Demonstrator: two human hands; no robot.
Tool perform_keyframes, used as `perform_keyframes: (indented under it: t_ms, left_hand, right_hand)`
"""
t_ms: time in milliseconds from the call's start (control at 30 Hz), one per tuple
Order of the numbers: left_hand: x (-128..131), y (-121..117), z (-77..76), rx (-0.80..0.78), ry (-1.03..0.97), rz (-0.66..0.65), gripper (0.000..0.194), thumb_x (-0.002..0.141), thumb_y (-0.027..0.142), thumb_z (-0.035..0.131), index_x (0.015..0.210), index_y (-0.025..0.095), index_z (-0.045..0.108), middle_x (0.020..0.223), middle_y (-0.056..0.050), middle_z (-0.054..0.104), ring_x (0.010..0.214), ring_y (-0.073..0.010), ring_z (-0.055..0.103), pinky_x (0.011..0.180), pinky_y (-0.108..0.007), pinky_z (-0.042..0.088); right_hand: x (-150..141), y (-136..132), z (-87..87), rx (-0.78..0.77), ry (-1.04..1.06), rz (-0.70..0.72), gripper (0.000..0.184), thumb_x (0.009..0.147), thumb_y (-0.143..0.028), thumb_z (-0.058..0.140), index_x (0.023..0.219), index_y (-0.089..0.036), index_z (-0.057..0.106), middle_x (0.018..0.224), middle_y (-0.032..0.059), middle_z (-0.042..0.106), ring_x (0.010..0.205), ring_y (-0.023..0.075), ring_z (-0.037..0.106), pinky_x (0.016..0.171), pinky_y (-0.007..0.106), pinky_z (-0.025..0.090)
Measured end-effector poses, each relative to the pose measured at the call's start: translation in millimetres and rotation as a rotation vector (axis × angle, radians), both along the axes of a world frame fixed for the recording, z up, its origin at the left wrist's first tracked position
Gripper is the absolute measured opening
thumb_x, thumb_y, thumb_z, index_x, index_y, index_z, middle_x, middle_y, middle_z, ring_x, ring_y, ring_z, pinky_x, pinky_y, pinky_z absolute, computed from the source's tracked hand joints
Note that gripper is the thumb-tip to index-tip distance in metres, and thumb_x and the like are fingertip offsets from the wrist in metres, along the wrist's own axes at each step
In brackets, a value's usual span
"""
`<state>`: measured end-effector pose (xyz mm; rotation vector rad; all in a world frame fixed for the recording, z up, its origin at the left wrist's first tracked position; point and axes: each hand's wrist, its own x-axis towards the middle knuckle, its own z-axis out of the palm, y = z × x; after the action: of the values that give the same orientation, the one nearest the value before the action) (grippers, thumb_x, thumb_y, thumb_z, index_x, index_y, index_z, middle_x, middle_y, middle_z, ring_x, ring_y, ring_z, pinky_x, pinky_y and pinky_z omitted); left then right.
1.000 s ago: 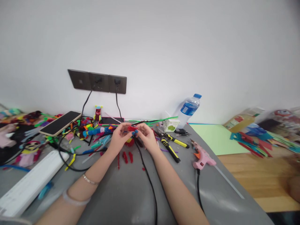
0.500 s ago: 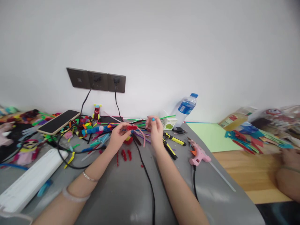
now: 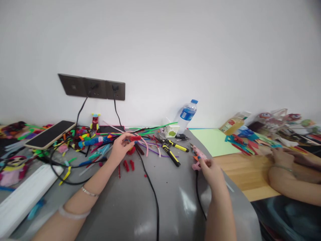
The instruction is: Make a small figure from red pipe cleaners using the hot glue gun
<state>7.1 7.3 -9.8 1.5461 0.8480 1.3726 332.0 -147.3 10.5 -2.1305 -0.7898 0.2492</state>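
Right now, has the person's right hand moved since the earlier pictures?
Yes: the right hand has gone right, farther from the wall socket, and is now at the pink glue gun.

From here, the bare left forearm slants forward, its blue-nailed left hand closed in a pinch; the bare right forearm points ahead, the right hand bent, thumb extended.

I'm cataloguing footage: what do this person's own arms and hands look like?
The left arm wears a thin silvery bracelet and, higher up, a thicker pale bangle. The right forearm shows no jewellery. Blue nails show on the left hand and right hand.
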Motion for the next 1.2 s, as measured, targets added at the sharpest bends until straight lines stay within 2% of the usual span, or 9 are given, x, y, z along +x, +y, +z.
perform_keyframes:
  t_ms: [133,300,467,600,800,867,967,1100,1200]
  left_hand:
    - [-1,-1,1.8,0.011,0.024,0.001,0.020,0.071,0.024,0.072,0.090,0.017,0.069,0.095,-0.006,0.069,0.086,-0.0190,0.065,0.072,-0.028,0.053]
    - [-2,-2,3.5,0.026,0.028,-0.009,0.020,0.071,0.022,0.071,0.091,0.017,0.070,0.098,-0.007,0.070,0.087,-0.0189,0.066,0.071,-0.027,0.053]
    - [-2,-3,3.5,0.042,0.043,0.000,0.019,0.073,0.022,0.070,0.092,0.019,0.071,0.096,-0.006,0.070,0.072,-0.0151,0.063,0.058,-0.024,0.050]
    - [-2,-3,4.2,0.058,0.054,-0.010,0.017,0.074,0.022,0.069,0.091,0.019,0.069,0.094,-0.005,0.070,0.069,-0.0139,0.061,0.056,-0.022,0.047]
    - [0,-5,7.4,0.048,0.045,-0.025,0.014,0.075,0.021,0.067,0.089,0.019,0.069,0.092,-0.004,0.070,0.070,-0.0146,0.061,0.059,-0.024,0.047]
    - [1,-5,7.2,0.033,0.036,-0.016,0.015,0.073,0.022,0.068,0.089,0.019,0.069,0.092,-0.005,0.070,0.076,-0.0166,0.063,0.062,-0.025,0.049]
    - [0,-3,4.1,0.022,0.017,-0.004,0.018,0.073,0.024,0.070,0.090,0.018,0.069,0.096,-0.006,0.070,0.083,-0.0184,0.065,0.068,-0.027,0.051]
    - [-2,2,-1.0,0.012,-0.028,0.019,0.019,0.073,0.026,0.071,0.090,0.019,0.068,0.104,-0.008,0.070,0.090,-0.0200,0.066,0.074,-0.030,0.054]
    - [-3,4,-2.0,-0.003,-0.041,0.037,0.022,0.071,0.026,0.072,0.091,0.019,0.069,0.104,-0.008,0.071,0.094,-0.0211,0.067,0.078,-0.031,0.054]
  right_hand:
    - [10,-14,-23.4,-0.131,-0.220,0.063,0.041,0.077,-0.055,0.049,0.048,-0.026,0.041,0.045,0.0014,0.050,0.050,0.0219,0.051,0.049,0.032,0.036]
    - [29,0,-15.7,-0.377,-0.226,0.148,0.051,0.076,-0.063,0.050,0.042,-0.025,0.046,0.046,0.0045,0.055,0.051,0.0238,0.057,0.049,0.032,0.039]
    - [44,9,-14.4,-0.487,-0.166,0.130,0.043,0.072,-0.051,0.056,0.038,-0.025,0.048,0.047,0.0069,0.059,0.054,0.0260,0.062,0.052,0.033,0.043]
    - [34,-6,-18.7,-0.303,-0.112,0.020,0.035,0.072,-0.049,0.052,0.046,-0.025,0.052,0.046,0.0072,0.060,0.057,0.0279,0.062,0.054,0.035,0.044]
    - [5,-28,-27.8,0.329,0.207,-0.079,0.032,0.071,-0.053,0.062,0.070,-0.021,0.061,0.062,0.0058,0.068,0.059,0.0224,0.065,0.055,0.033,0.051]
    - [-2,-29,-26.8,0.486,0.448,-0.026,0.035,0.068,-0.054,0.068,0.076,-0.021,0.062,0.070,0.0064,0.071,0.052,0.0181,0.062,0.047,0.030,0.051]
    - [-13,-24,-14.9,0.525,0.715,0.070,0.027,0.069,-0.049,0.073,0.077,-0.024,0.065,0.077,0.0075,0.073,0.045,0.0124,0.055,0.037,0.024,0.046]
    - [-38,5,18.9,0.605,0.886,0.270,0.021,0.069,-0.038,0.076,0.079,-0.025,0.063,0.067,-0.0015,0.065,0.040,0.0070,0.043,0.033,0.018,0.038]
    - [-70,43,47.4,0.602,1.029,0.524,0.028,0.070,-0.040,0.076,0.089,-0.024,0.064,0.068,-0.0034,0.061,0.047,0.0088,0.046,0.041,0.021,0.043]
